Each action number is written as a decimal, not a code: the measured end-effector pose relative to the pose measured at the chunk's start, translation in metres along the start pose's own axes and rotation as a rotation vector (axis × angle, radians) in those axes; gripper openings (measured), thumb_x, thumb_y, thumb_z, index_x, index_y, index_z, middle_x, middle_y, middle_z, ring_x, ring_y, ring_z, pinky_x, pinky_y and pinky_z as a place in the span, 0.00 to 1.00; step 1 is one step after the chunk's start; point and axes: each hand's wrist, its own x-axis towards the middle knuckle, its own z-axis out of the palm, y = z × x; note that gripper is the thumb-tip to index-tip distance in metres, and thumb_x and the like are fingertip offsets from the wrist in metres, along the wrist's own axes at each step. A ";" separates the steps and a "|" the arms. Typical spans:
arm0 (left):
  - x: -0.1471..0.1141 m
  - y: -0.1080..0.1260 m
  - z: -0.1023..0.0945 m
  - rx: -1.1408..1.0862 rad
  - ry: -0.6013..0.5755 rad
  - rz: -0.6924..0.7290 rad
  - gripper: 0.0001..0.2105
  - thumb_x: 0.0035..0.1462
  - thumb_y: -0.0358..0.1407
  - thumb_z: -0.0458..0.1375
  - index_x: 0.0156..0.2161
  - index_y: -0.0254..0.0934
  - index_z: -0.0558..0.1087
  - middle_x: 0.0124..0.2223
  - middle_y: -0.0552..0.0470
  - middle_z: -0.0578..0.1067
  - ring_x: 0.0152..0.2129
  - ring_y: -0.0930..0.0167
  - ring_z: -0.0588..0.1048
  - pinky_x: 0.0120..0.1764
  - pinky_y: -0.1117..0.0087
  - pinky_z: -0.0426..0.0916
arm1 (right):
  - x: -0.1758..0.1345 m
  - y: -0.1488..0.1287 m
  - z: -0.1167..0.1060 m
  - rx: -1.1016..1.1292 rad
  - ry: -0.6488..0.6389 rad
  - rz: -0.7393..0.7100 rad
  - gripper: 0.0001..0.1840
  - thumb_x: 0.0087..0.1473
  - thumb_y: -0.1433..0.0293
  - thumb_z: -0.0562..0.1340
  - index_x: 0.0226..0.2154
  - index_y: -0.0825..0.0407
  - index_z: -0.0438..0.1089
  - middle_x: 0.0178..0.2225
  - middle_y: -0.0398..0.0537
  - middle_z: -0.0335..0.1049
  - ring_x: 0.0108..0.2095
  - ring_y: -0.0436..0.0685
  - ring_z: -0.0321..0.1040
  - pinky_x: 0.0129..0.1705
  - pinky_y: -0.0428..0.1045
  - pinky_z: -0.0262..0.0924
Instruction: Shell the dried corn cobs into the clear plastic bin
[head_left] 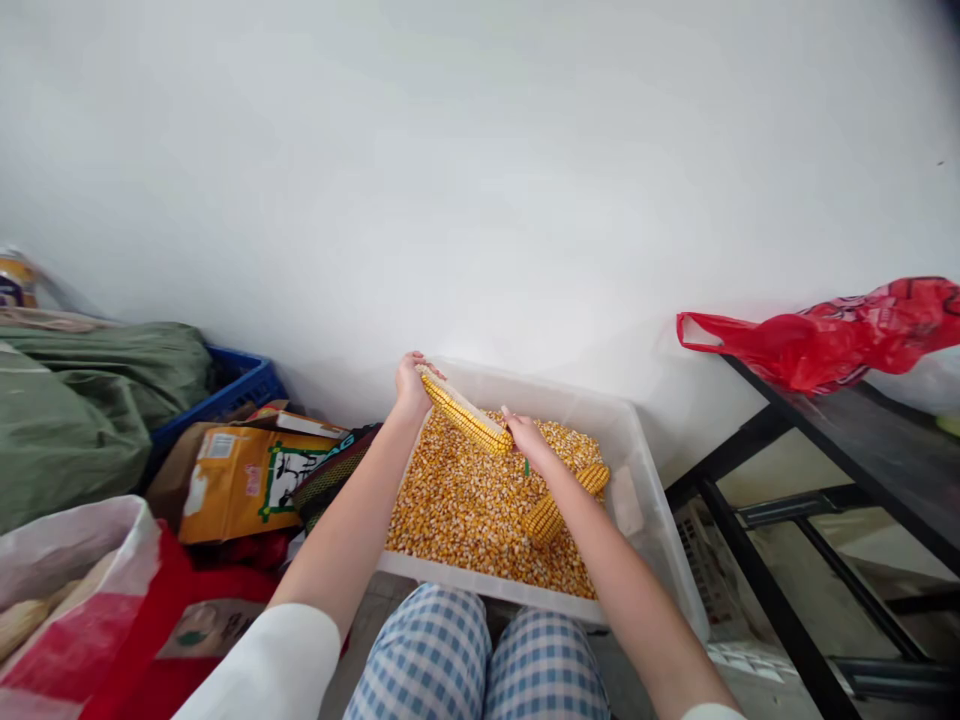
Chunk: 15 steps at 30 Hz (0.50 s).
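My left hand [412, 383] grips the upper left end of a corn cob [469, 418]. At the cob's lower right end, my right hand [525, 437] is closed around it. Yellow kernels cover the cob's front, while a pale strip along its upper edge looks bare. Both hands hold it tilted over a translucent plastic bin [643, 450]. Loose corn kernels [457, 510] fill much of the bin. Another corn cob [544, 520] lies on the kernels, partly hidden behind my right forearm. A small green piece [526, 467] shows beside my right hand.
Left of the bin stand a yellow carton [240, 480], a blue crate [247, 372] with green cloth [112, 400], and a red-and-white sack [97, 610]. On the right, a black metal rack [757, 545] carries a red plastic bag [832, 335]. A white wall [480, 200] rises behind the bin.
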 end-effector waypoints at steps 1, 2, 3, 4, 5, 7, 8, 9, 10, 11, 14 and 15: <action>0.000 0.001 0.000 -0.008 -0.011 0.006 0.06 0.41 0.31 0.48 0.29 0.39 0.59 0.14 0.59 0.60 0.10 0.72 0.64 0.19 0.72 0.63 | -0.001 -0.001 -0.004 0.053 -0.051 0.039 0.31 0.51 0.46 0.48 0.35 0.54 0.70 0.29 0.49 0.69 0.25 0.51 0.64 0.24 0.46 0.61; 0.000 0.001 0.000 -0.015 -0.008 0.010 0.06 0.41 0.31 0.48 0.29 0.39 0.59 0.14 0.59 0.60 0.10 0.73 0.64 0.19 0.72 0.63 | -0.002 -0.002 -0.008 0.104 -0.139 0.061 0.30 0.51 0.46 0.48 0.38 0.53 0.69 0.32 0.49 0.69 0.26 0.51 0.65 0.26 0.47 0.63; 0.001 0.001 0.000 -0.023 0.004 0.008 0.06 0.41 0.31 0.48 0.29 0.39 0.59 0.14 0.59 0.60 0.10 0.73 0.64 0.19 0.72 0.64 | -0.004 -0.003 -0.011 0.145 -0.233 0.067 0.29 0.51 0.47 0.50 0.40 0.52 0.68 0.35 0.49 0.70 0.26 0.51 0.66 0.28 0.49 0.65; 0.001 0.001 0.000 -0.034 0.019 -0.001 0.05 0.42 0.31 0.48 0.29 0.39 0.59 0.15 0.59 0.60 0.10 0.73 0.64 0.19 0.72 0.64 | -0.005 -0.002 -0.014 0.172 -0.311 0.056 0.27 0.50 0.48 0.53 0.43 0.51 0.67 0.37 0.49 0.69 0.27 0.51 0.67 0.30 0.50 0.66; 0.002 0.001 -0.001 -0.044 0.036 -0.014 0.05 0.42 0.31 0.48 0.29 0.39 0.59 0.15 0.59 0.60 0.10 0.73 0.63 0.19 0.72 0.64 | -0.006 -0.002 -0.016 0.182 -0.359 0.030 0.26 0.49 0.50 0.55 0.44 0.50 0.65 0.40 0.49 0.68 0.28 0.51 0.68 0.32 0.50 0.66; 0.005 0.002 -0.003 -0.052 0.059 -0.028 0.04 0.42 0.31 0.48 0.28 0.39 0.58 0.15 0.59 0.59 0.10 0.73 0.63 0.19 0.72 0.64 | -0.006 0.001 -0.015 0.147 -0.351 -0.046 0.25 0.49 0.53 0.58 0.46 0.49 0.64 0.45 0.49 0.66 0.28 0.50 0.69 0.32 0.50 0.67; 0.006 0.002 -0.004 -0.051 0.068 -0.028 0.04 0.42 0.31 0.48 0.28 0.39 0.58 0.15 0.59 0.59 0.10 0.73 0.63 0.19 0.72 0.64 | -0.006 0.003 -0.013 0.104 -0.309 -0.086 0.25 0.50 0.53 0.57 0.46 0.49 0.64 0.46 0.49 0.65 0.27 0.50 0.69 0.31 0.49 0.67; 0.007 0.002 -0.005 -0.048 0.077 -0.024 0.04 0.42 0.31 0.48 0.28 0.39 0.58 0.14 0.59 0.59 0.09 0.73 0.63 0.18 0.72 0.63 | -0.005 0.005 -0.010 0.045 -0.262 -0.121 0.25 0.51 0.52 0.55 0.47 0.49 0.64 0.46 0.49 0.65 0.25 0.50 0.68 0.29 0.49 0.66; 0.008 0.003 -0.005 -0.044 0.088 -0.021 0.04 0.42 0.30 0.48 0.28 0.39 0.58 0.14 0.59 0.59 0.09 0.73 0.63 0.18 0.72 0.63 | -0.004 0.006 -0.006 -0.024 -0.227 -0.151 0.26 0.52 0.51 0.52 0.47 0.49 0.64 0.45 0.49 0.66 0.22 0.49 0.68 0.27 0.49 0.66; 0.008 0.003 -0.006 -0.039 0.098 -0.022 0.04 0.42 0.30 0.48 0.28 0.38 0.58 0.14 0.59 0.59 0.09 0.72 0.63 0.18 0.72 0.63 | -0.003 0.007 -0.003 -0.094 -0.207 -0.172 0.27 0.53 0.49 0.50 0.47 0.49 0.64 0.41 0.49 0.67 0.21 0.49 0.67 0.25 0.49 0.65; 0.009 0.005 -0.007 -0.028 0.110 -0.038 0.03 0.43 0.30 0.47 0.27 0.38 0.58 0.14 0.59 0.59 0.09 0.72 0.63 0.18 0.72 0.62 | 0.000 0.008 0.005 -0.212 -0.184 -0.181 0.30 0.54 0.47 0.45 0.47 0.48 0.64 0.30 0.47 0.70 0.18 0.50 0.66 0.23 0.48 0.63; 0.008 0.005 -0.007 -0.025 0.095 -0.045 0.03 0.43 0.30 0.47 0.27 0.38 0.58 0.14 0.59 0.59 0.09 0.72 0.63 0.18 0.72 0.63 | 0.001 0.008 0.006 -0.202 -0.167 -0.160 0.30 0.54 0.47 0.44 0.46 0.49 0.64 0.28 0.48 0.69 0.17 0.51 0.65 0.23 0.49 0.63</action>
